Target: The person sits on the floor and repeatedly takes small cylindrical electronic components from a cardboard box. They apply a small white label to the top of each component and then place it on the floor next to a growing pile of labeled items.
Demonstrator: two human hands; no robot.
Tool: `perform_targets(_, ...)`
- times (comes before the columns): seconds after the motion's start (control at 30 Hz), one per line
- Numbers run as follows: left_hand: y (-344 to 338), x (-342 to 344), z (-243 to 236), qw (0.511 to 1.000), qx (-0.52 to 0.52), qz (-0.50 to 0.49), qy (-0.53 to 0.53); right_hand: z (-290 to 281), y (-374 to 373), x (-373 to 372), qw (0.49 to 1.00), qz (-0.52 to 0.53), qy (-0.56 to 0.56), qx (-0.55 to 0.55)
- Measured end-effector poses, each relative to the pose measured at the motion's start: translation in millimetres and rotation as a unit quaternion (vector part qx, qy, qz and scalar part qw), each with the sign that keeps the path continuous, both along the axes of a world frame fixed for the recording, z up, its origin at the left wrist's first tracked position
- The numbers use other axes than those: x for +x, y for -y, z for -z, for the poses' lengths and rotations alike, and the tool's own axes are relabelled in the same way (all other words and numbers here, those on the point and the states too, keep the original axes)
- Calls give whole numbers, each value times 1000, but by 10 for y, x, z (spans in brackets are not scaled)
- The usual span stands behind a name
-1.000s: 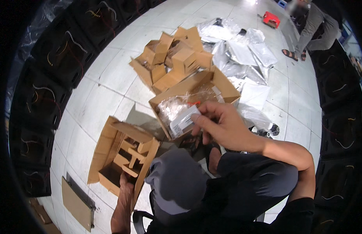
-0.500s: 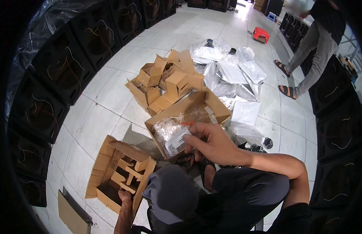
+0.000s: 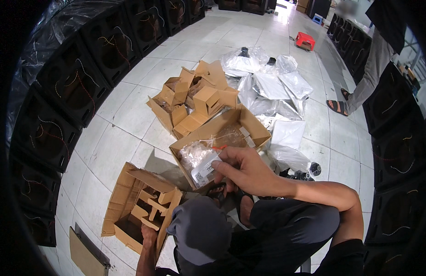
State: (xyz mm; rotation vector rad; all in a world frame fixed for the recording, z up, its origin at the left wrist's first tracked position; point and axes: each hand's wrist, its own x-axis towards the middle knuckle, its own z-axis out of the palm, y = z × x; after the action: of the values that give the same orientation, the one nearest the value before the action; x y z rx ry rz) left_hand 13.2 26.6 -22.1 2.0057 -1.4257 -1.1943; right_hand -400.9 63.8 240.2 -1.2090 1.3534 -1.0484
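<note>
My right hand [image 3: 252, 172] pinches a small plastic bag with a white printed label [image 3: 204, 172] between thumb and fingers. It hangs over a long open cardboard box [image 3: 254, 126]. Crumpled clear plastic [image 3: 193, 152] lies in that box, and a bit of orange-red shows beside my fingertips. At lower left, my left hand [image 3: 149, 233] reaches into another open carton [image 3: 114, 202], next to folded cardboard dividers [image 3: 151, 209]. The carton and dividers hide its fingers, so whether it grips anything does not show.
Torn cardboard packaging [image 3: 194, 99] lies beyond the box. White plastic-wrapped items [image 3: 272, 87] spread to its right, near small black parts [image 3: 315, 169]. Black cabinets with loose wires [image 3: 75, 83] line both sides. A person [image 3: 378, 60] stands at right, near a red stool [image 3: 305, 40].
The labelled bag has tilted and shifted slightly left and down with my right hand. My left hand stays in the carton. The other person's legs and feet have shifted.
</note>
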Motion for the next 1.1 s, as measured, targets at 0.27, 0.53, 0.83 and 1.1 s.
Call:
perform_targets(0.27,21,-63,-44,998,-31,59,20,-36,6,-37,1000,16,-11,-4)
perform_targets(0.53,21,342,84,925,-119,260,252,-28,2,89,998,65,26,-7)
perform_targets(0.83,-3,169,-880,905,-73,75,413,-133,-34,110,996,82,-45,-10)
perform_targets(1.1,475,-1336,-1645,909,-390,129,76,-180,22,51,992,107,-54,-31)
